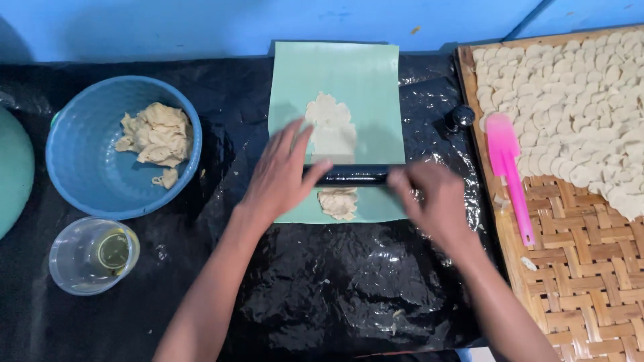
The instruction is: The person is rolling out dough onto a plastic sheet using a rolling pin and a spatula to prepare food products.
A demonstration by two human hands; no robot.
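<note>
At the far left edge, part of a pale green rounded vessel [12, 175] is visible. Beside it, a blue bowl [87, 174] holds a remaining lump of raw dough [155, 134] in torn pieces. Below the bowl stands a clear plastic cup [94, 256] containing a yellowish liquid, apparently oil. All items rest on a bench covered in black plastic sheeting [335, 288].

At centre lies a light green sheet [355, 74]. A strip of flattened dough [331, 127] runs down its middle. A black rolling pin [352, 175] lies crosswise over this strip. The portion beyond the pin appears thin and spread; the portion nearest the person [337, 202] looks thicker and rougher, so rolling of this piece is judged partly complete.

The left hand [282, 175] presses on the left end of the pin with fingers extended and palm flat: an open, pressing grip, not a closed one. The right hand [433, 201] covers the right end; it is motion-blurred, and the form of its grip cannot be determined.

To the right, a small black round object [460, 117] sits on the sheeting. A woven bamboo tray [577, 268] carries a pink spatula [508, 167] and many small pale dough discs [577, 100], filling roughly the upper half. The lower half is bare weave. With dough left in the bowl, the work is judged about midway.
</note>
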